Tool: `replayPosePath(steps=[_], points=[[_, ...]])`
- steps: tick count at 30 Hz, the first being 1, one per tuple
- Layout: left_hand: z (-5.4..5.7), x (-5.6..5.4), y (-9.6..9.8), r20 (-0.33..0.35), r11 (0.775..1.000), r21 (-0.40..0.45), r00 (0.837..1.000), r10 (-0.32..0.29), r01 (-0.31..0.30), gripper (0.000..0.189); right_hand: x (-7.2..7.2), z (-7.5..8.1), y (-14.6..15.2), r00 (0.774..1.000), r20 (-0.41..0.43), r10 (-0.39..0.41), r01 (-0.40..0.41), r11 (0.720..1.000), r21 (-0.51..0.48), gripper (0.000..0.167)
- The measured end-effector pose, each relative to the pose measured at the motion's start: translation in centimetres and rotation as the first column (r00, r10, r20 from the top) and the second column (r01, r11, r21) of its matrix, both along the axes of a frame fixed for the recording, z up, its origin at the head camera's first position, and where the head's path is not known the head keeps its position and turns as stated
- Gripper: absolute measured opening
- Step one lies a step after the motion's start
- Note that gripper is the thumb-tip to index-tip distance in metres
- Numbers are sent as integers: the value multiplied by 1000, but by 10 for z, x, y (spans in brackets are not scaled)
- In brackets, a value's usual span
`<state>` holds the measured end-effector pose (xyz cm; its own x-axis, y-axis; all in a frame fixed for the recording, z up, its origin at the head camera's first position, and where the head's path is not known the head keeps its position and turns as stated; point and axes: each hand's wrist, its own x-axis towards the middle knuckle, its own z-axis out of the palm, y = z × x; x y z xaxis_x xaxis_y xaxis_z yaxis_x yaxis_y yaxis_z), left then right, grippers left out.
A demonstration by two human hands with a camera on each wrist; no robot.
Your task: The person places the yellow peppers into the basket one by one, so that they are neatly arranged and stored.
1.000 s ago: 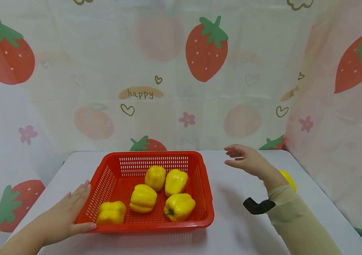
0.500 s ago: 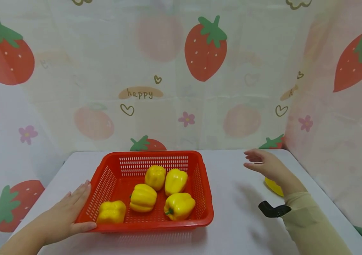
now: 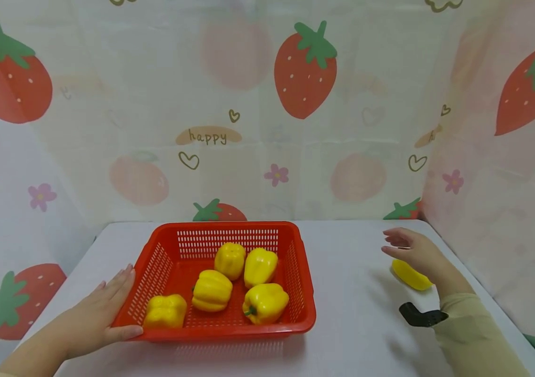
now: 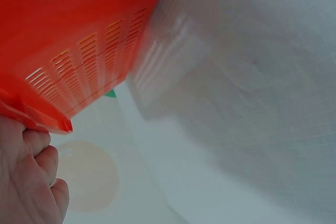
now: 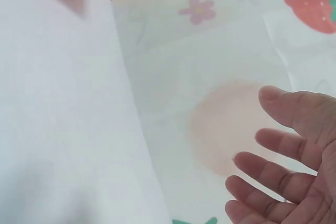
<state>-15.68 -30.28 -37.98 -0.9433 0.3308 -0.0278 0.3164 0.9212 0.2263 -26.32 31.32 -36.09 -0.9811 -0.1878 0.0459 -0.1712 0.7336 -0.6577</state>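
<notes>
A red plastic basket (image 3: 306, 293) with slotted walls stands on the table, holding several yellow bell peppers (image 3: 212, 290). My left hand (image 3: 95, 309) rests along its left rim with extended fingers, the thumb on the front corner. The left wrist view shows that hand's fingers (image 4: 44, 156) against the basket's rim. Over the right part of the table, my right hand (image 3: 415, 251) hovers with loosely bent fingers and holds nothing. Just below it lies an elongated yellow thing (image 3: 411, 275), like a banana, partly covered by the hand and wrist.
A black curved piece (image 3: 422, 315) sticks out from the right sleeve at the wrist. The white table (image 3: 342, 335) extends between basket and right hand. Behind it hangs a cloth (image 3: 258, 104) printed with strawberries, and similar cloth covers both sides.
My right hand has moved rightward and slightly nearer, away from the basket, uncovering more of the yellow elongated thing. The left hand, basket and peppers have stayed put.
</notes>
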Motion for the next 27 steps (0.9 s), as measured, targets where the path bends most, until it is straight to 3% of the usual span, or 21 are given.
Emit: replayPosePath(steps=[7, 27], points=[[-1, 0, 0, -37, 1000, -16, 999, -21, 21, 106, 0, -7, 17, 999, 10, -40, 40, 999, 24, 64], [0, -2, 0, 14, 1000, -23, 1000, 6, -5, 109, 10, -21, 55, 980, 113, -165, 161, 986, 43, 72]])
